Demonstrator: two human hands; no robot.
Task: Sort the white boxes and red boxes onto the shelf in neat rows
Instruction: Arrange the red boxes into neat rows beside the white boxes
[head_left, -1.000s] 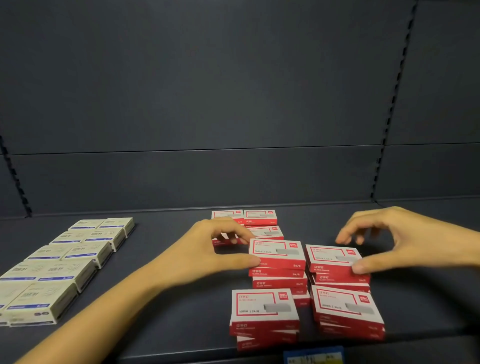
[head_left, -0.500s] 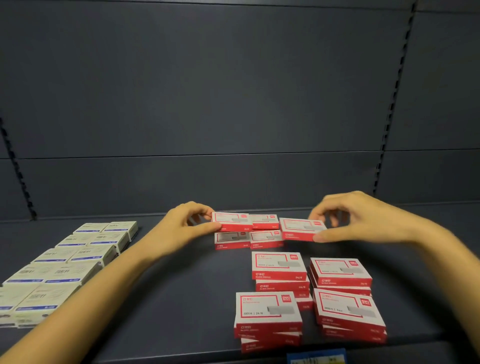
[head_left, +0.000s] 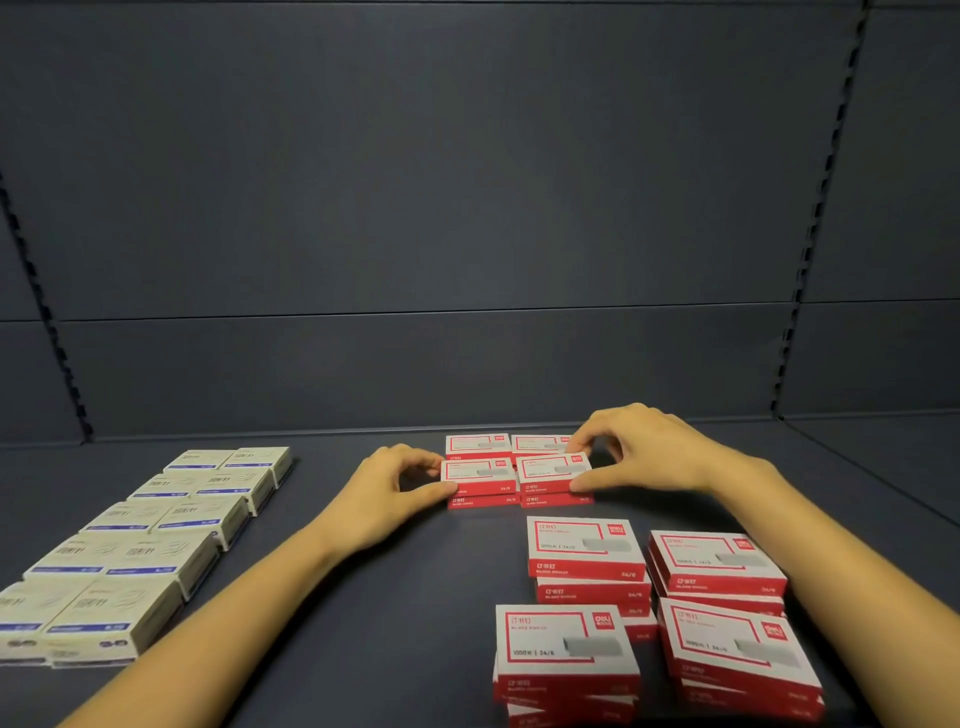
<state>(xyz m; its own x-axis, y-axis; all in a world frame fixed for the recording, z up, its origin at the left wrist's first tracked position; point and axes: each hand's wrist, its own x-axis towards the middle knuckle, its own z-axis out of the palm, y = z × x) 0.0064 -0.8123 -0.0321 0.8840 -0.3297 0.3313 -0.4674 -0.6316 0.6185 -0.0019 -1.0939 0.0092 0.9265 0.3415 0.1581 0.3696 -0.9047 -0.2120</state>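
Observation:
My left hand (head_left: 387, 491) pinches a red box (head_left: 478, 474) that lies on top of another red box in the second row from the back. Beside it, my right hand (head_left: 636, 452) grips a second red box (head_left: 553, 470), likewise on top of a lower one. Behind them two more red boxes (head_left: 511, 445) lie against the back of the dark shelf (head_left: 363, 597). Several stacks of red boxes (head_left: 582, 551) stand nearer me on the right. White boxes (head_left: 171, 525) lie in two neat columns on the left.
The shelf's back panel (head_left: 467, 208) rises right behind the rear red boxes. Slotted uprights (head_left: 810, 208) stand at both sides. Bare shelf surface lies between the white and red groups.
Both hands lifted a red box each from the near stacks, carried them to the back, and now hold them down on the second-row boxes.

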